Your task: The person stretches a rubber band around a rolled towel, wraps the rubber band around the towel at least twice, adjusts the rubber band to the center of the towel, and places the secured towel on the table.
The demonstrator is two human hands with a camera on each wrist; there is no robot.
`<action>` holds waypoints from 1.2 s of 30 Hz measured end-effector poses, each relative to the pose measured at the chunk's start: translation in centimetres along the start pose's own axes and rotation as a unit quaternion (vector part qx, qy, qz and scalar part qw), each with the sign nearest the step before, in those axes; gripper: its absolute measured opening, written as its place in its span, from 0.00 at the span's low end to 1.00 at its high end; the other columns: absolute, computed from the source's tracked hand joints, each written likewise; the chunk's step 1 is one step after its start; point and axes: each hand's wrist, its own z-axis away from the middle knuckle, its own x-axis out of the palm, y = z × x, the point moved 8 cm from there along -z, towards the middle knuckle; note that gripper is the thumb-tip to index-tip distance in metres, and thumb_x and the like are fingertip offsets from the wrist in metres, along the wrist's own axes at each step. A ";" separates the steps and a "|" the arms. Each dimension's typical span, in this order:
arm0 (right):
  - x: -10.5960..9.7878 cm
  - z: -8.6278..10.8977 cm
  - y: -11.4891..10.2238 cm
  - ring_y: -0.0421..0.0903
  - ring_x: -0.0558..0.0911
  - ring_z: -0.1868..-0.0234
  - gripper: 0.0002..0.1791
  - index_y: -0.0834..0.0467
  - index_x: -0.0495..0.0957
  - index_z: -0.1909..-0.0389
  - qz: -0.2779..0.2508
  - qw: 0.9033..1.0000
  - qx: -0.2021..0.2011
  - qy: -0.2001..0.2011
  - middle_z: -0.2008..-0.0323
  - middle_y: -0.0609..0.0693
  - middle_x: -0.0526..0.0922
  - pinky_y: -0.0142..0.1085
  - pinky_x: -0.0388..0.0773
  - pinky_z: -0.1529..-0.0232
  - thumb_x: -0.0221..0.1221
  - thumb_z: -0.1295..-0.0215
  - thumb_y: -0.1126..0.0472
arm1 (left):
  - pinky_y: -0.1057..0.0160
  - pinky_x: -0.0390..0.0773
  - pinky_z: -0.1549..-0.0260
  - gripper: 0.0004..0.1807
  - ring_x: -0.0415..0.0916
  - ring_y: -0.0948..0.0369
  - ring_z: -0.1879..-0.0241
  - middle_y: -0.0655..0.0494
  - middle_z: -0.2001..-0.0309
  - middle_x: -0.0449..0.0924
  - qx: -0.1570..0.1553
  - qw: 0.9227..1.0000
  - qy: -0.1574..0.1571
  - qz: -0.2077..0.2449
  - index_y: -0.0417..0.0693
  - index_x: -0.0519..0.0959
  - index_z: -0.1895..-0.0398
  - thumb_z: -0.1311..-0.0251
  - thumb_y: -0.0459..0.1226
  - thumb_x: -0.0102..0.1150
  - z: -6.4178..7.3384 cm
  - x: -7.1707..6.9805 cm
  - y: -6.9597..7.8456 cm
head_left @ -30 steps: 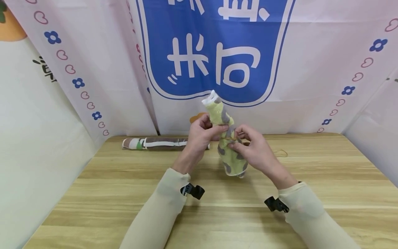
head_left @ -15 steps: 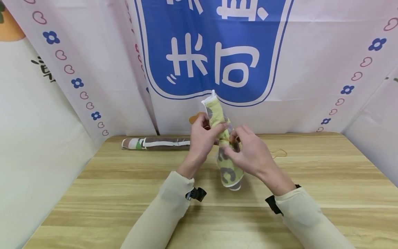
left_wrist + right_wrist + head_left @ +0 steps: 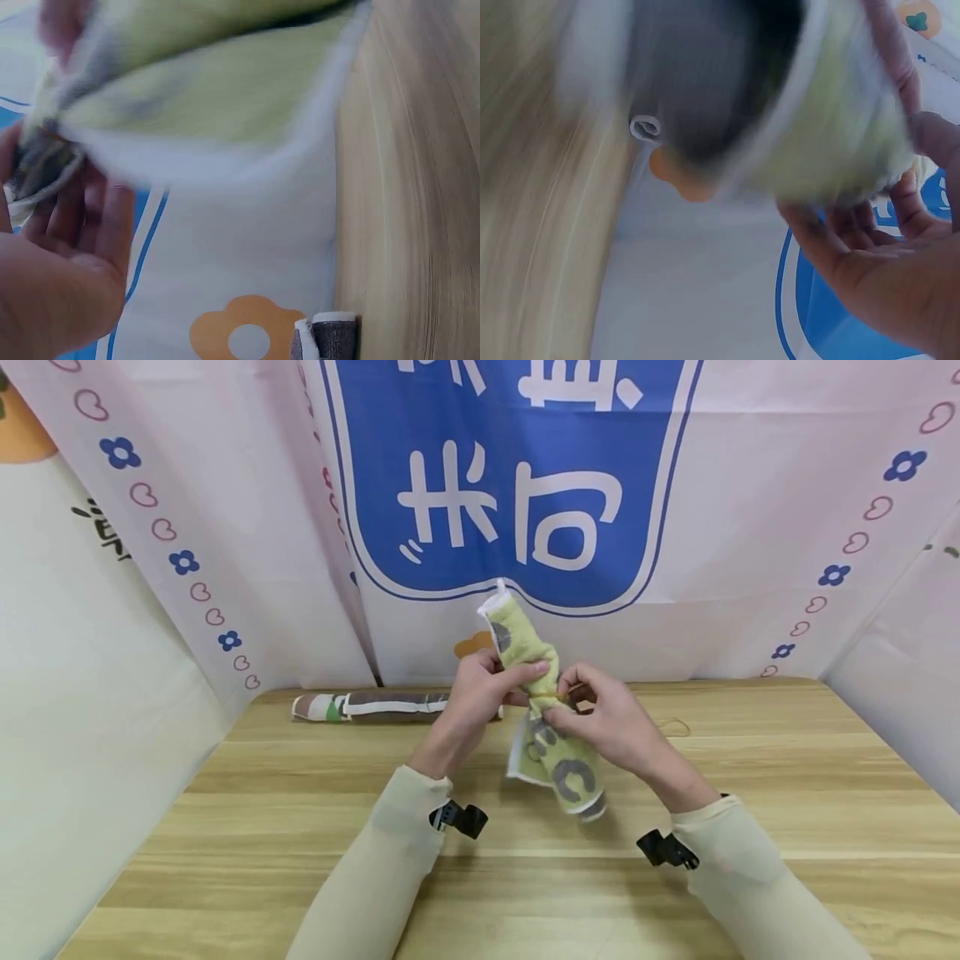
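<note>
A yellow-green cloth (image 3: 519, 639) with grey patches and white edging, like a small towel, is rolled lengthwise and held slanting above the table. A thin orange rubber band (image 3: 545, 697) cinches its middle, and one lower corner flares loose. My left hand (image 3: 478, 689) grips the roll above the band, thumb across the front. Just below, my right hand (image 3: 611, 714) pinches the cloth at the band, thumb and fingers on its right side. In both wrist views the cloth (image 3: 217, 97) is blurred and the band cannot be made out clearly.
A brown, white and green rolled cloth (image 3: 397, 706) lies along the table's back edge, partly behind my left hand. A loose yellowish rubber band (image 3: 675, 727) lies on the wooden table (image 3: 300, 827) at right. A printed curtain (image 3: 705, 635) hangs behind.
The yellow-green cloth has turned in my hands, its lower end swinging right and a loose corner now showing at left. The rubber band is now plainly visible. Both hands stay near the same spot.
</note>
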 end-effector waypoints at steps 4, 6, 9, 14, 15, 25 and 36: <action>0.2 0.0 -1.0 0.56 0.81 0.50 0.12 0.60 0.76 0.62 0.065 0.996 -0.067 0.016 0.56 0.58 0.78 0.52 0.86 0.50 0.65 0.36 0.78 | 0.65 0.85 0.72 0.16 0.85 0.58 0.68 0.45 0.61 0.86 0.027 0.999 0.045 -0.013 0.36 0.84 0.49 0.35 0.37 0.73 0.2 0.0 0.6; 0.5 0.2 -1.8 0.56 0.79 0.51 0.14 0.59 0.77 0.66 0.120 0.985 -0.117 0.038 0.56 0.57 0.75 0.52 0.85 0.50 0.62 0.38 0.82 | 0.65 0.85 0.74 0.16 0.85 0.58 0.68 0.46 0.61 0.86 0.035 0.997 0.065 -0.020 0.37 0.85 0.48 0.35 0.36 0.73 0.3 0.0 0.8; 0.8 0.6 -2.9 0.57 0.80 0.56 0.17 0.57 0.79 0.69 0.206 0.959 -0.178 0.077 0.55 0.58 0.75 0.50 0.84 0.57 0.59 0.40 0.83 | 0.65 0.84 0.75 0.16 0.85 0.58 0.68 0.45 0.61 0.87 0.050 0.994 0.091 -0.027 0.38 0.85 0.48 0.36 0.36 0.73 0.7 -0.1 1.3; 0.8 0.9 -3.3 0.54 0.81 0.64 0.07 0.57 0.82 0.64 0.276 0.941 -0.163 0.111 0.52 0.57 0.77 0.46 0.82 0.68 0.62 0.36 0.73 | 0.64 0.84 0.76 0.15 0.85 0.57 0.70 0.45 0.63 0.87 0.062 0.989 0.128 -0.039 0.39 0.86 0.50 0.37 0.36 0.74 1.1 -0.1 2.0; 0.8 0.9 -3.2 0.53 0.81 0.65 0.04 0.57 0.82 0.62 0.282 0.942 -0.144 0.109 0.51 0.56 0.78 0.45 0.80 0.70 0.64 0.35 0.69 | 0.63 0.85 0.75 0.15 0.85 0.56 0.70 0.45 0.63 0.87 0.059 0.989 0.132 -0.040 0.39 0.85 0.50 0.37 0.37 0.74 1.2 -0.2 2.0; -0.2 0.3 -1.4 0.49 0.78 0.67 0.16 0.60 0.73 0.60 0.199 0.979 -0.004 0.053 0.66 0.53 0.77 0.38 0.76 0.71 0.73 0.33 0.59 | 0.52 0.87 0.53 0.22 0.86 0.50 0.53 0.40 0.49 0.83 0.002 0.998 -0.056 0.005 0.35 0.79 0.39 0.33 0.36 0.68 0.4 0.5 0.8; -0.3 0.1 -0.2 0.54 0.83 0.53 0.12 0.59 0.75 0.58 0.020 1.000 0.010 0.003 0.54 0.57 0.81 0.43 0.84 0.58 0.70 0.29 0.62 | 0.52 0.89 0.60 0.19 0.87 0.54 0.61 0.43 0.55 0.85 0.038 0.998 -0.040 -0.022 0.39 0.81 0.44 0.35 0.36 0.72 0.2 0.0 0.9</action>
